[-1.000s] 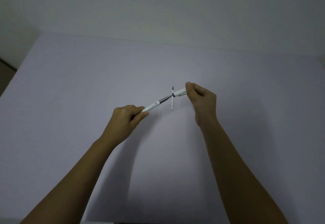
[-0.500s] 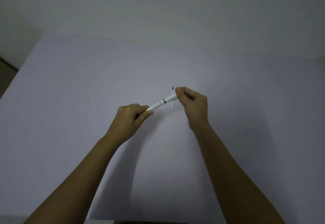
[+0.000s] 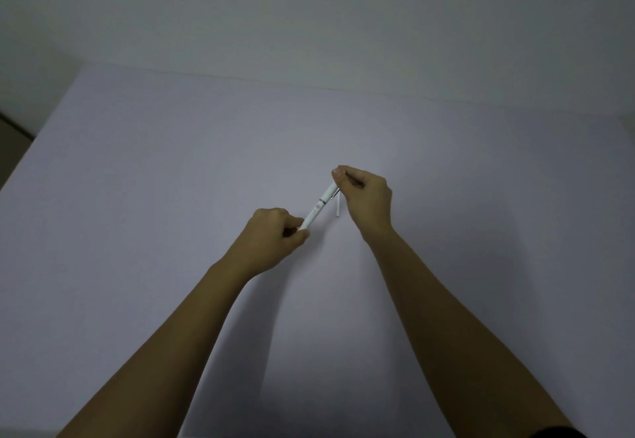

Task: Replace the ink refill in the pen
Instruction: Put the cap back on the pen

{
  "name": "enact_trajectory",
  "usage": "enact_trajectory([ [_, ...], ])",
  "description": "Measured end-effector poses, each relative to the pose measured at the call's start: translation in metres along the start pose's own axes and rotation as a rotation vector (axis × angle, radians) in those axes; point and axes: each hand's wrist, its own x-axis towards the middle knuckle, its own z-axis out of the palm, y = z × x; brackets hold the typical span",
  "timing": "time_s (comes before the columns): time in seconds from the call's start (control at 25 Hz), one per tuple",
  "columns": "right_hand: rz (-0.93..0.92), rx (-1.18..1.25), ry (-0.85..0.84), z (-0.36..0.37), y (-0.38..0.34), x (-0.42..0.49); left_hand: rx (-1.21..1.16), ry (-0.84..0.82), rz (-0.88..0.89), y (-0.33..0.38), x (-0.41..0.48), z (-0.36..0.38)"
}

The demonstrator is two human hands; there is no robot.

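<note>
Table (image 3: 171,231) fills view, wall (image 3: 309,8) behind its far edge. Both forearms reach in from near edge toward table middle. Left hand (image 3: 271,235) nearer and to left; right hand (image 3: 366,197) farther and to right. Pen (image 3: 319,207) spans between hands above table, slanting from left grip up to right grip, one end in each. Refill (image 3: 338,205) just right of pen, beside right hand, its far end hidden; whether on table or held, cannot tell.
</note>
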Motion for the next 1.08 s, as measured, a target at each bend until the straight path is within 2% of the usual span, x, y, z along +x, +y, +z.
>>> enact_trajectory([
  [0.24,0.038,-0.625,-0.133,0.002,0.066,0.016,-0.039,0.072,-0.269,-0.012,0.038,0.034],
  [0.4,-0.098,-0.939,-0.164,0.003,0.120,-0.016,-0.094,0.180,-0.335,-0.013,0.055,0.062],
  [0.52,-0.087,-0.974,-0.213,0.007,0.135,-0.020,-0.083,0.227,-0.343,-0.013,0.065,0.076],
  [0.8,-0.103,-0.963,-0.200,0.010,0.139,-0.019,0.056,0.331,-0.343,-0.019,0.073,0.096],
  [1.08,-0.122,-0.964,-0.178,0.009,0.139,-0.021,0.021,0.384,-0.327,-0.023,0.071,0.102],
])
